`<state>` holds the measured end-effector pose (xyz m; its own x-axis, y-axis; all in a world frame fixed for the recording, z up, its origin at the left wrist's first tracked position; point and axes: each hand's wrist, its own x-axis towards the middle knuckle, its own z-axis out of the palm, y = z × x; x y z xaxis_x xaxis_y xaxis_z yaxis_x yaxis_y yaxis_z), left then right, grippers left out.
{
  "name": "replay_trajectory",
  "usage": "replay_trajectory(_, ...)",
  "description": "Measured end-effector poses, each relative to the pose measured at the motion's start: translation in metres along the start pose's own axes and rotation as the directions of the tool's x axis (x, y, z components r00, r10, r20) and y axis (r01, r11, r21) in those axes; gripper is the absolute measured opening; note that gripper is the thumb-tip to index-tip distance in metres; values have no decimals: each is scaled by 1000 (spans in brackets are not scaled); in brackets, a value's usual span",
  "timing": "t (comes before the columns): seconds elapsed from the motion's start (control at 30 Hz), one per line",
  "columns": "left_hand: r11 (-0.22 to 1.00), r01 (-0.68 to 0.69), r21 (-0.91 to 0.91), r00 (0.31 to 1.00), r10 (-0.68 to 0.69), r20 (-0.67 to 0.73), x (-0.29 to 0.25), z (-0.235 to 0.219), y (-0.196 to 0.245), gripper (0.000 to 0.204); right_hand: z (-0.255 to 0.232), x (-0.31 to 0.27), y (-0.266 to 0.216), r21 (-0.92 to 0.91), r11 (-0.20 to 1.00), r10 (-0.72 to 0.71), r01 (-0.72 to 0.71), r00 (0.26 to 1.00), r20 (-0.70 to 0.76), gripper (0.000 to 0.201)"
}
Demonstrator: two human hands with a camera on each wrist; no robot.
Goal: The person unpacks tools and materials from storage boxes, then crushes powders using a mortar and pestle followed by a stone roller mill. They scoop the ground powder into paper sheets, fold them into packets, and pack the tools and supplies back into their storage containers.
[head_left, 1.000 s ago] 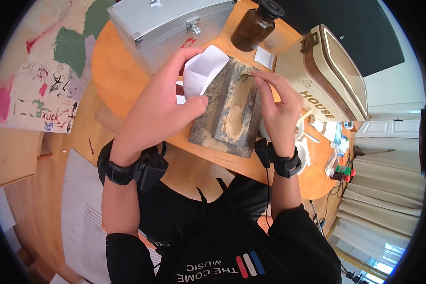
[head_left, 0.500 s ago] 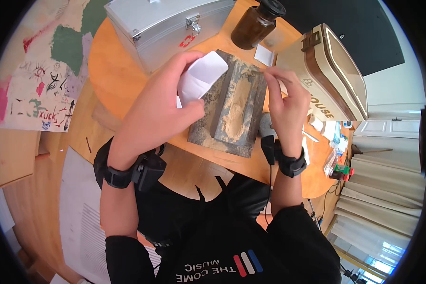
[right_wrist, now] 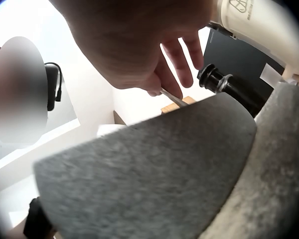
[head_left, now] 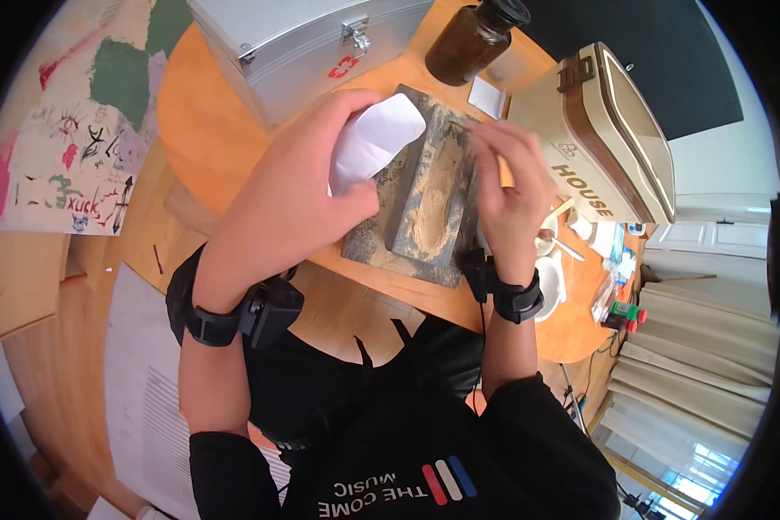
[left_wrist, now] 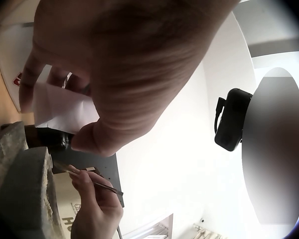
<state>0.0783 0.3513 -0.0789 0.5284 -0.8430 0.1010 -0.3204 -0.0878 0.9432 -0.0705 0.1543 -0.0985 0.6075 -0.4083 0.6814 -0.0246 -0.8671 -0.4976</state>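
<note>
My left hand (head_left: 299, 186) holds a white folded paper (head_left: 374, 137), fingers behind it and thumb at its near edge, beside the stone trough. My right hand (head_left: 513, 178) pinches a slim metal spatula (left_wrist: 112, 188), its tip over the far end of the trough. The dark stone trough (head_left: 407, 195) has a long hollow with tan powder (head_left: 431, 212) lying in it. It rests on a speckled stone slab (head_left: 366, 243), which has powder dusted over its surface. In the right wrist view the trough's grey side (right_wrist: 144, 169) hides the spatula's lower end.
A silver metal case (head_left: 312, 65) stands behind my left hand. A brown glass jar (head_left: 468, 45), a small white paper (head_left: 487, 98) and a cream box marked HOUSE (head_left: 572, 130) stand beyond the trough. White dishes (head_left: 549, 290) sit at the right.
My right hand moved away to the right with the spatula, then came back to the trough's far end. The left hand still holds the paper, now more upright and narrower in view.
</note>
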Motion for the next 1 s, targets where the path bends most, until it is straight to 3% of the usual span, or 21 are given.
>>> replay_trajectory(0.07, 999, -39, -2, 999, 39, -21, 3, -2, 1, 64, -3, -7, 0, -38, 994, -94, 100, 987, 129, 20)
replay_trajectory(0.1, 998, -63, 15, 998, 63, -22, 4, -3, 0, 63, -7, -14, -5, -21, 997, -64, 69, 983, 169, 22)
replay_trajectory(0.2, 998, -44, 37, 999, 45, -29, 4, -1, 0, 62, -5, -9, 2, -99, 989, -108, 114, 992, 69, 22)
replay_trajectory(0.27, 999, -13, 44, 1000, 14, -23, 2, 2, 0, 62, -7, -8, -2, -128, 991, -21, 35, 994, 105, 23)
replay_trajectory(0.33, 998, -60, 34, 998, 60, 11, 1, 0, -3, 62, -19, -16, -15, -60, 997, -23, 43, 952, 305, 24)
replay_trajectory(0.37, 997, -62, 34, 998, 62, 4, 3, -1, -5, 62, -23, -23, -21, -47, 998, -21, 38, 943, 333, 22)
replay_trajectory(0.47, 993, -76, 87, 997, 76, -3, 1, 0, -10, 61, -36, -23, -34, -70, 994, -58, 87, 938, 341, 20)
replay_trajectory(0.53, 989, -89, 118, 996, 90, -1, 1, -1, -9, 61, -44, -26, -47, -78, 997, 2, 22, 954, 299, 18)
replay_trajectory(0.6, 987, -88, 137, 996, 89, 0, 2, -1, -10, 61, -52, -25, -54, 17, 991, -126, 134, 870, 478, 20)
replay_trajectory(0.63, 984, -91, 157, 996, 92, -1, 2, 0, -11, 61, -44, -26, -52, -1, 983, -166, 186, 880, 446, 25)
replay_trajectory(0.77, 987, -86, 136, 996, 89, -21, 1, 1, -10, 61, -38, -17, -43, -55, 987, -123, 151, 930, 345, 24)
replay_trajectory(0.87, 982, -99, 161, 994, 105, -27, 0, 0, -14, 60, -53, -27, -62, -11, 982, -159, 187, 868, 471, 25)
replay_trajectory(0.93, 961, -158, 228, 983, 175, -57, 0, 1, -18, 60, -45, -31, -55, -34, 978, -167, 207, 864, 475, 27)
replay_trajectory(1.0, 963, -159, 218, 983, 174, -50, -1, 3, -18, 61, -39, -32, -44, -81, 974, -171, 210, 925, 340, 27)
